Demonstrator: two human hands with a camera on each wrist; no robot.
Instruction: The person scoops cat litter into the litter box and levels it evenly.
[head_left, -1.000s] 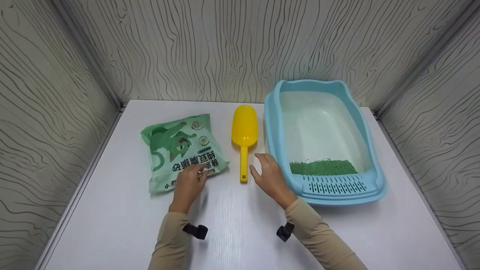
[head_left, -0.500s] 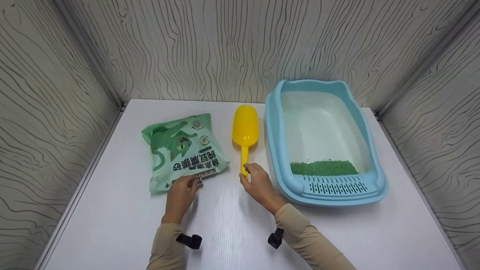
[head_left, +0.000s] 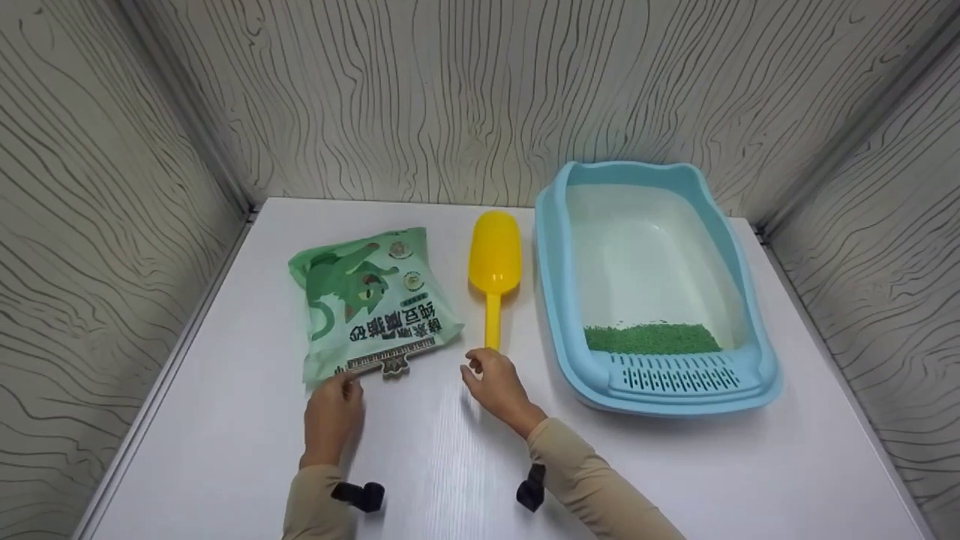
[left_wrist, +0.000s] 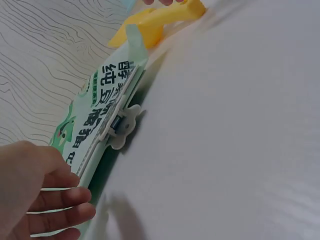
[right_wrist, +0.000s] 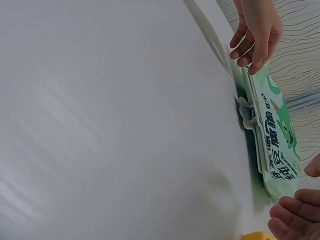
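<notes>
On a white tabletop [head_left: 442,480], a pale lobed clip [left_wrist: 126,128] apparently seals a green plastic bag [head_left: 364,300]. The left hand [head_left: 332,420] touches the bag's near edge, whether pinching I cannot tell. Right of the bag, the relaxed, empty right hand [head_left: 501,388] is beside a yellow plastic scoop [head_left: 495,255].

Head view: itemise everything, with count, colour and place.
table: one, white, underneath
bag: one, green, table's left
clip: one, greyish, bag's near edge
litter box: one, light blue, table's right
scoop: one, yellow, between bag and litter box
granules: one patch, green, box's near end
walls: three, pale grained, left, back, right
corner strips: two, grey, between walls
wrist cameras: two, black, on wrists
sleeves: two, beige, both arms
left hand: one, bare, bag's near-left corner
right hand: one, bare, by scoop's handle end
</notes>
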